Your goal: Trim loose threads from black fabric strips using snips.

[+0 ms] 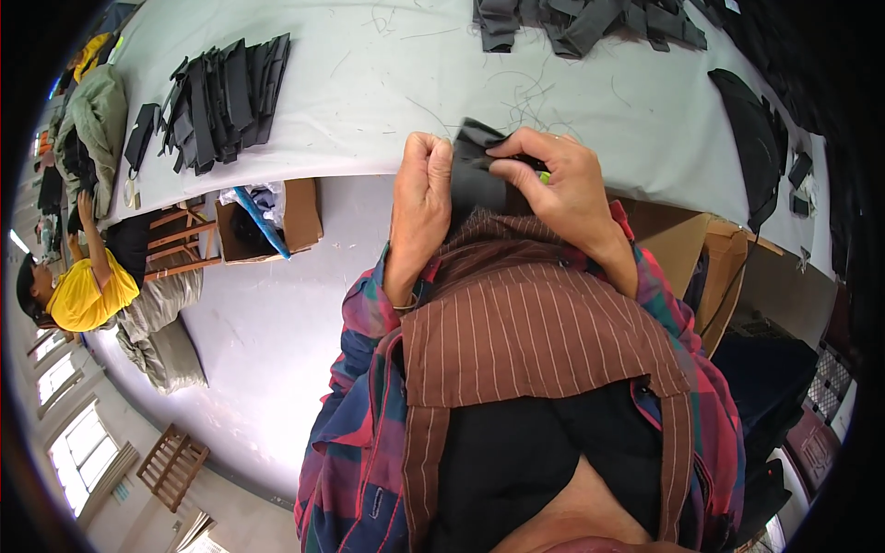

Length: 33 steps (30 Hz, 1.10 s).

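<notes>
A dark grey fabric strip [476,184] is stretched upright between my hands, just in front of the table's near edge and above my striped brown apron. My left hand [424,189] is closed in a fist round the strip's left edge. At its upper right, my right hand [562,184] pinches the cloth between thumb and forefinger. A small yellow-green bit [544,177] shows beneath the right fingers; what it belongs to is hidden. The lower end of the strip rests against the apron [544,323].
The pale-covered table [369,101] holds a fanned stack of dark strips [226,101], a far pile of strips [590,23] and loose threads. A black curved fabric piece [747,147] lies right. Cardboard boxes [302,221] stand below. A person in yellow [92,290] works at left.
</notes>
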Each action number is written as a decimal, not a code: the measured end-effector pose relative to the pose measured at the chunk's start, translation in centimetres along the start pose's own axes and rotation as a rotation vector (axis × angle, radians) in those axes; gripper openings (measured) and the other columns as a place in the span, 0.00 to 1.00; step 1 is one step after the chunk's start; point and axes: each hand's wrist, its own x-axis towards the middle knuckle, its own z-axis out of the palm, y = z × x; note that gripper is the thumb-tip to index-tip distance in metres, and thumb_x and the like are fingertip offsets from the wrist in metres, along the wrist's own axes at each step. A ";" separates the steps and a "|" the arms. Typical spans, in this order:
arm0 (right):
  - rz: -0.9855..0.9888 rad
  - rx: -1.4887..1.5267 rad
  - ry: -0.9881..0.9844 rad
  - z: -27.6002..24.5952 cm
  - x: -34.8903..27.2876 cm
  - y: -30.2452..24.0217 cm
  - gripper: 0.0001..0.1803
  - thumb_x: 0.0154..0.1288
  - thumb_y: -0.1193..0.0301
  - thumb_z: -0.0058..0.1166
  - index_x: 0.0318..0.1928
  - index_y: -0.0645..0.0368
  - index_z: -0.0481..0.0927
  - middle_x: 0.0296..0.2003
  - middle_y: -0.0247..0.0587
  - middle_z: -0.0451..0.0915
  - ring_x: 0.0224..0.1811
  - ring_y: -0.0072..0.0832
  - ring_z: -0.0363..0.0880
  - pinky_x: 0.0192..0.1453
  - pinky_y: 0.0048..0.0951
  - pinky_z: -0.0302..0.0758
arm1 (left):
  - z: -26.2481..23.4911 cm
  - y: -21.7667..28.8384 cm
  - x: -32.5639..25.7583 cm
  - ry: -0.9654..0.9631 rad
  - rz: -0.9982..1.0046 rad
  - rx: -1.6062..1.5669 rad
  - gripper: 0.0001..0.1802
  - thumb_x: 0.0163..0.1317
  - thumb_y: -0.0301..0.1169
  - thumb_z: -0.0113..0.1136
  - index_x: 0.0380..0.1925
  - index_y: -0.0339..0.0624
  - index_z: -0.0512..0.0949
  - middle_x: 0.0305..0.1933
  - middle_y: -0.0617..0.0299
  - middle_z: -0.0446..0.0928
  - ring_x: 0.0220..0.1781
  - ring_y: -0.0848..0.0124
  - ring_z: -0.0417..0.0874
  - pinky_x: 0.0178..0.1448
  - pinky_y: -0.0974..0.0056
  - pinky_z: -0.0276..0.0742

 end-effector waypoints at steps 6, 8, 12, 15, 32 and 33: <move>-0.023 -0.061 -0.003 0.1 0.1 0.1 0.06 0.52 0.69 0.60 0.31 0.54 0.80 0.23 0.35 0.80 0.24 0.36 0.74 0.32 0.33 0.64 | -0.2 0.2 -0.2 -0.042 -0.105 -0.174 0.13 0.73 0.39 0.41 0.35 0.40 0.66 0.28 0.70 0.60 0.32 0.79 0.60 0.37 0.73 0.61; -0.047 -0.073 0.004 0.2 0.1 -0.1 0.06 0.52 0.68 0.61 0.31 0.54 0.80 0.23 0.35 0.80 0.25 0.35 0.75 0.33 0.33 0.64 | -0.6 -0.3 -0.5 -0.144 -0.230 -0.405 0.23 0.70 0.54 0.39 0.39 0.46 0.68 0.35 0.69 0.69 0.36 0.80 0.67 0.44 0.71 0.63; -0.032 -0.073 0.031 0.5 0.1 0.2 0.05 0.53 0.68 0.61 0.30 0.53 0.79 0.23 0.35 0.80 0.25 0.36 0.75 0.33 0.32 0.64 | 0.5 1.2 -0.9 -0.112 -0.290 -0.682 0.22 0.71 0.54 0.38 0.40 0.47 0.68 0.35 0.71 0.69 0.41 0.78 0.69 0.45 0.72 0.61; -0.010 -0.084 -0.016 0.6 -0.2 0.1 0.06 0.53 0.69 0.60 0.32 0.54 0.80 0.26 0.36 0.80 0.27 0.36 0.76 0.35 0.31 0.64 | -0.5 -0.4 -0.8 -0.273 -0.375 -0.826 0.23 0.69 0.56 0.39 0.42 0.49 0.69 0.41 0.70 0.72 0.46 0.79 0.70 0.49 0.70 0.61; 0.060 0.021 0.184 -0.3 0.7 1.7 0.09 0.56 0.67 0.62 0.37 0.53 0.81 0.24 0.33 0.79 0.25 0.28 0.76 0.32 0.28 0.67 | -1.5 -0.8 3.7 -0.107 -0.601 -0.692 0.24 0.65 0.50 0.50 0.45 0.40 0.76 0.41 0.59 0.81 0.40 0.71 0.81 0.44 0.64 0.75; -0.044 -0.108 0.150 -0.4 0.7 1.6 0.08 0.54 0.67 0.62 0.36 0.52 0.81 0.25 0.31 0.79 0.26 0.28 0.75 0.34 0.28 0.65 | -1.4 -0.9 3.9 -0.111 -0.646 -0.729 0.24 0.65 0.50 0.50 0.42 0.39 0.77 0.38 0.59 0.81 0.36 0.72 0.81 0.39 0.66 0.76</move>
